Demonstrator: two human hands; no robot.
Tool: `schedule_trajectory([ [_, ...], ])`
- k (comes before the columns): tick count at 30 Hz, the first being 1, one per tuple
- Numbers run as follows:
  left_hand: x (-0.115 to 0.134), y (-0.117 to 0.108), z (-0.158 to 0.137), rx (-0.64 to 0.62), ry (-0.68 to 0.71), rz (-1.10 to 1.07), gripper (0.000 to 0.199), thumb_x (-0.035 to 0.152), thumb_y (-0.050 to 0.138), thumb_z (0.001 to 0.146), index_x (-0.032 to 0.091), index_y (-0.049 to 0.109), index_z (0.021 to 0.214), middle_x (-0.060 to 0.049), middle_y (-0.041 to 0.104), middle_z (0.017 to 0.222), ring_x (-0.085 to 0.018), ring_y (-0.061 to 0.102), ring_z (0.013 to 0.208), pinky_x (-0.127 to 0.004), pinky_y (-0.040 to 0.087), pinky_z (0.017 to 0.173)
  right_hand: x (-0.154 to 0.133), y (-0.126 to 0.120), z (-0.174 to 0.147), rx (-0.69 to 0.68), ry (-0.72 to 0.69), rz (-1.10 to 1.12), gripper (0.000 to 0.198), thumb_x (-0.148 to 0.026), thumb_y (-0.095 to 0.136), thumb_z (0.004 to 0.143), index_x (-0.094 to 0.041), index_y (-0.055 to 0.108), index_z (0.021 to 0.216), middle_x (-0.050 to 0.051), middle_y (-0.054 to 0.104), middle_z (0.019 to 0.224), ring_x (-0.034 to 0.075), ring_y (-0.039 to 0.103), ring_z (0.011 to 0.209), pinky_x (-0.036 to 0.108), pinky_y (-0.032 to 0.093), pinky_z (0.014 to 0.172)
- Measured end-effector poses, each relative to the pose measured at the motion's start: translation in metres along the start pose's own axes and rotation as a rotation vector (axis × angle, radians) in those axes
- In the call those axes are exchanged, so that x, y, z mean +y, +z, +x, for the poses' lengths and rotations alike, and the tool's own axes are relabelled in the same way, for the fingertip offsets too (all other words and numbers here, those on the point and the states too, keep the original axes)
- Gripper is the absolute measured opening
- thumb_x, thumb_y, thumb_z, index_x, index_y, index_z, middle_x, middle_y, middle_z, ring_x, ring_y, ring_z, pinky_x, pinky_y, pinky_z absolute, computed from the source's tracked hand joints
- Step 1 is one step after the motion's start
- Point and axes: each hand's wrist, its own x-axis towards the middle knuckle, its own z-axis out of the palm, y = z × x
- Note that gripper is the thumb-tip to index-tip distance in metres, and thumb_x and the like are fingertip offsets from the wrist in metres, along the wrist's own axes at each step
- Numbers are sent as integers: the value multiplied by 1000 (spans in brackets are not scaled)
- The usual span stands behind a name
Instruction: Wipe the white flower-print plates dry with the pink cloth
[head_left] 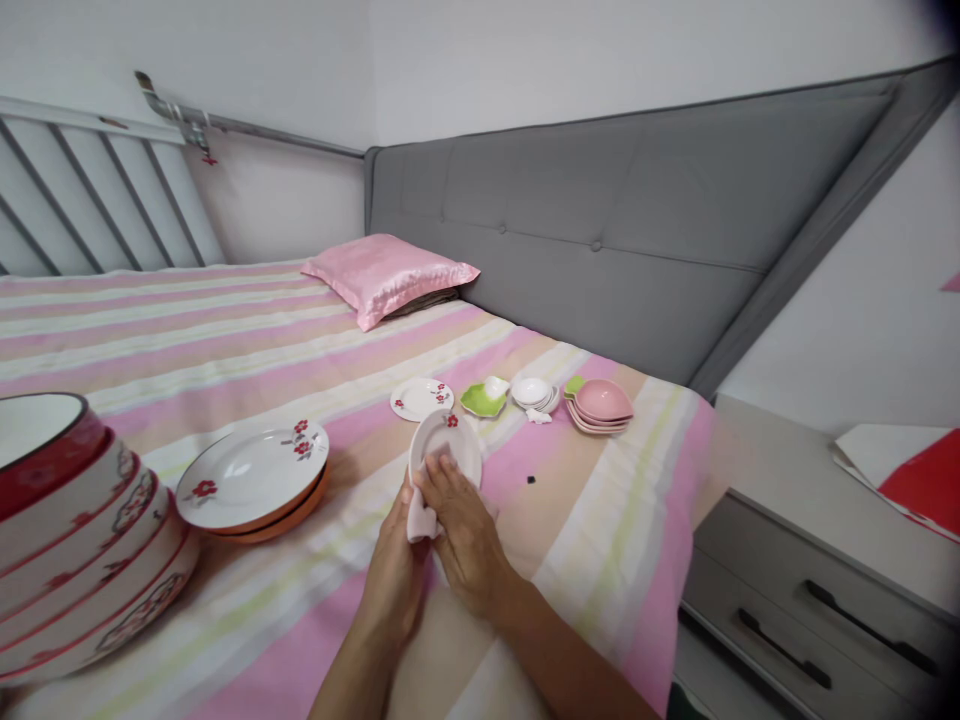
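Note:
A small white plate with a red flower is held tilted up over the bed. My left hand grips it from the lower left, with its fingers mostly hidden behind the plate and cloth. My right hand presses a pale pink cloth against the plate's face. Just beyond them, a similar flowered plate lies flat on the bed. To its right are a green leaf-shaped dish with a small white piece in it, several small white dishes and stacked pink bowls.
At left stand a tall stack of red-rimmed bowls and a stack of larger flowered plates. A small black bit lies on the striped bedding. Farther back are a pink pillow and grey headboard. A drawer cabinet stands at right.

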Motion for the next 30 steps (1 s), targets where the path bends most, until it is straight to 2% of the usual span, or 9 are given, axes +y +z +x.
schedule_trajectory([
  [5,-4,-3,-3,-111,61,288,44,38,49,87,26,52,129,-3,45,141,-23,35,132,-36,33,106,3,3,-2,120,45,70,53,-25,31,94,-26,18,145,1,9,154,26,11,140,50,23,112],
  [9,-2,-2,-5,-190,92,430,46,38,50,86,25,52,129,-4,47,139,-26,37,131,-41,28,109,3,3,-3,203,81,84,51,-26,26,95,-26,17,146,1,6,154,26,8,141,52,20,112],
  [14,2,1,-6,-307,123,549,45,38,50,86,22,53,128,-5,52,136,-27,38,130,-43,25,109,4,1,-2,299,195,90,50,-30,28,96,-27,19,145,1,-2,155,27,0,141,54,17,111],
  [17,2,3,-6,-360,166,571,47,32,55,84,23,50,130,-5,50,137,-27,37,131,-43,25,110,6,-1,-1,323,262,131,49,-29,26,96,-30,18,145,0,-5,154,26,0,141,54,19,111],
  [23,2,2,-5,-354,171,563,44,31,59,82,24,56,125,-6,54,133,-27,35,132,-41,22,111,12,-1,0,338,368,150,51,-28,28,96,-33,13,145,-2,-5,155,24,1,141,52,18,112],
  [30,3,4,-8,-385,170,540,41,32,55,85,25,56,125,-5,51,136,-28,36,132,-40,22,110,27,-2,1,396,438,-2,51,-30,25,97,-28,12,146,2,-3,155,23,-4,141,54,11,112],
])
